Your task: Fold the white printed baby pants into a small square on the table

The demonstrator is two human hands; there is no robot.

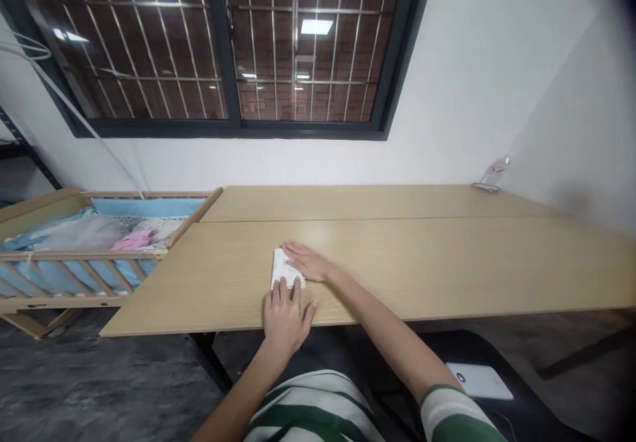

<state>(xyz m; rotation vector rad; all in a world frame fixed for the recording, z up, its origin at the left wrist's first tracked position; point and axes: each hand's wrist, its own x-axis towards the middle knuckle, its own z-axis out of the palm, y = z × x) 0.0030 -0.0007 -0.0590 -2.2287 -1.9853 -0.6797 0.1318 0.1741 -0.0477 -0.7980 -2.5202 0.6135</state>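
A small folded white cloth (pixel 281 267) lies on the light wooden table (pixel 422 263) near its front edge. My left hand (pixel 285 313) lies flat with fingers stretched out, fingertips on the cloth's near edge. Reaching in from the right, my right hand (pixel 307 262) rests palm down with its fingers extended over the cloth's right side. Neither hand grips anything.
A wooden baby cot (pixel 64 256) with blue bedding and pink cloth stands to the left of the table. A small clear stand (pixel 491 177) sits at the far right by the wall. A white device (pixel 479 381) lies on a dark seat at lower right. A barred window is above.
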